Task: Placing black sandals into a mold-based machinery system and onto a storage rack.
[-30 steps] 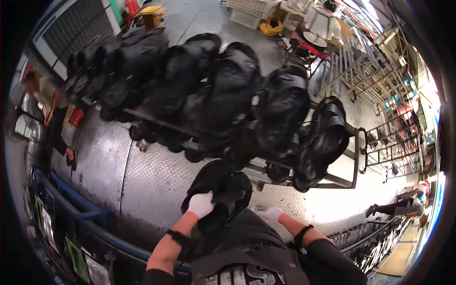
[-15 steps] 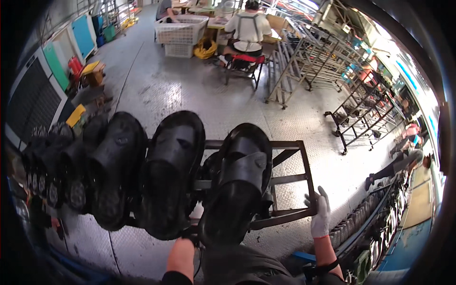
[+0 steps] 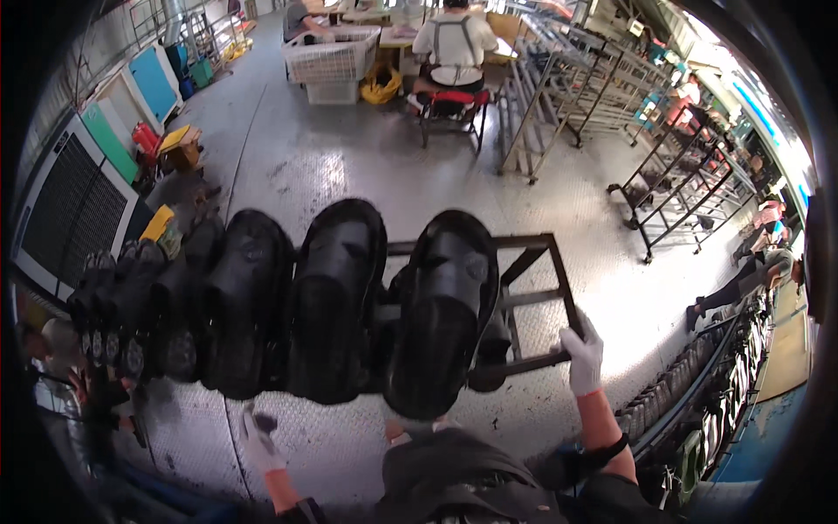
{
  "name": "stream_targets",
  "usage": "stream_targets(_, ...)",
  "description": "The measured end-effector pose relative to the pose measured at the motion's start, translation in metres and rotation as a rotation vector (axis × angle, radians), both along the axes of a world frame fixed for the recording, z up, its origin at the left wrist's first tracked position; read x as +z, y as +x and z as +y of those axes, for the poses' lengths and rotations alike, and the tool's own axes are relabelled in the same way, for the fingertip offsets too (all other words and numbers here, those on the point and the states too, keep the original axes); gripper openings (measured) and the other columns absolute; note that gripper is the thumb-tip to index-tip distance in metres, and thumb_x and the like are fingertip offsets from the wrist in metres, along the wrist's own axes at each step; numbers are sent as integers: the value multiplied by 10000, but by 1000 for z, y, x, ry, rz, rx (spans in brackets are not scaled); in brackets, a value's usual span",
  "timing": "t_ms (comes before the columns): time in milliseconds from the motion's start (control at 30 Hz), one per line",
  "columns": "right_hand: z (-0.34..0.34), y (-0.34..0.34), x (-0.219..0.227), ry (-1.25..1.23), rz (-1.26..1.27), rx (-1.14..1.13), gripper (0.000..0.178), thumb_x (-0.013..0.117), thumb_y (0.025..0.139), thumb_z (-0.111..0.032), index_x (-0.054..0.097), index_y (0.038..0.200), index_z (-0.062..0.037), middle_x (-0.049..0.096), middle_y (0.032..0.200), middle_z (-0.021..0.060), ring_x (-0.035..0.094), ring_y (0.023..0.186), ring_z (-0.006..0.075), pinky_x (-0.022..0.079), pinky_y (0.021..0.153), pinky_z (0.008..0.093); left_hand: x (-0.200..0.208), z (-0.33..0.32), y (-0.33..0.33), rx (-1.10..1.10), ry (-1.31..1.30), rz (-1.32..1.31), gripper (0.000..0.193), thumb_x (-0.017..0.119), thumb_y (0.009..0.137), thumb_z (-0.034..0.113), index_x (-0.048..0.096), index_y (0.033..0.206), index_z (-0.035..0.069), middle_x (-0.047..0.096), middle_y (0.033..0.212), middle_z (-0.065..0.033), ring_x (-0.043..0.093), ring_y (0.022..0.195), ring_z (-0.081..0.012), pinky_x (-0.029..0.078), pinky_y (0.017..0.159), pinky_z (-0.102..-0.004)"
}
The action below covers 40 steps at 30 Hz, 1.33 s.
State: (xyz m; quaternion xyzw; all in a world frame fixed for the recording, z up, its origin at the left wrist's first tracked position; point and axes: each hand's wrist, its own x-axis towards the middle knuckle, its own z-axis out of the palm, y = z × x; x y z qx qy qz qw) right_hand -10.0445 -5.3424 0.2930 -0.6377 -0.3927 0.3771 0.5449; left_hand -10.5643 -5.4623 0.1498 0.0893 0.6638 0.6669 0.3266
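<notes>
A metal rack (image 3: pixel 534 299) stands before me, carrying a row of black slides (image 3: pixel 443 306) set side by side. The row runs from the middle off to the left, and the nearest slide leans toward me. My right hand (image 3: pixel 584 356), in a white glove, is closed around the rack's right corner post. Below the row my left hand (image 3: pixel 258 439), also gloved, is raised with thumb and fingers apart. No held thing shows in it, and it is apart from the slides.
Wheeled metal racks (image 3: pixel 690 183) stand at the right, above a long row of footwear (image 3: pixel 690 367). A seated person (image 3: pixel 454 44) works at the back beside a white basket (image 3: pixel 332 57). Cabinets (image 3: pixel 78 201) line the left wall. Another person (image 3: pixel 65 349) is at the left edge.
My left hand has come out from behind the slides and moved left. The rack has shifted slightly within the view, with my right hand still on its corner.
</notes>
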Motion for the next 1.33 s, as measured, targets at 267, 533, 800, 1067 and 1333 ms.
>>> stream_targets(267, 58, 69, -15, 101, -58, 83, 498, 613, 859, -132, 525, 1328, 12, 559, 841, -9, 521, 628, 69, 470, 594, 219, 17, 13, -27, -77, 119, 98, 349, 499, 982, 302, 612, 1158, 22, 620, 727, -32, 561, 621, -114, 424, 584, -260)
stream_targets(533, 118, 223, -13, 61, -117, 40, 396, 666, 873, -133, 588, 1225, 31, 621, 847, 43, 575, 644, 90, 493, 600, 226, 30, -23, -85, 367, -7, 287, 400, 485, 975, 320, 542, 1299, 93, 624, 1053, -66, 581, 914, -161, 442, 788, -307)
stream_targets(800, 176, 374, -37, 278, -401, -477, 591, 497, 966, -411, 464, 1372, 18, 558, 1297, 120, 507, 1204, 200, 413, 953, 292, 2, -13, -249, 180, 452, 220, 476, 395, 1005, 337, 472, 1390, 69, 487, 1410, -86, 441, 1287, -257, 315, 1099, -362)
stream_targets(1067, 1, 58, -54, -122, 292, 357, 461, 520, 988, -207, 421, 1388, 0, 599, 1238, 151, 615, 1070, 231, 506, 875, 347, 76, 15, -52, 125, 437, -303, 539, 481, 986, 376, 425, 1416, 58, 477, 1422, -109, 446, 1314, -268, 338, 1123, -411)
stream_targets(1333, 33, -40, -63, 0, 378, 121, 554, 491, 1002, -324, 282, 1496, -184, 421, 1445, 128, 505, 1253, 337, 412, 1046, 367, 103, 1, 55, -870, 598, -272, 552, 418, 1012, 308, 321, 1461, 3, 407, 1475, -109, 380, 1356, -274, 213, 1177, -412)
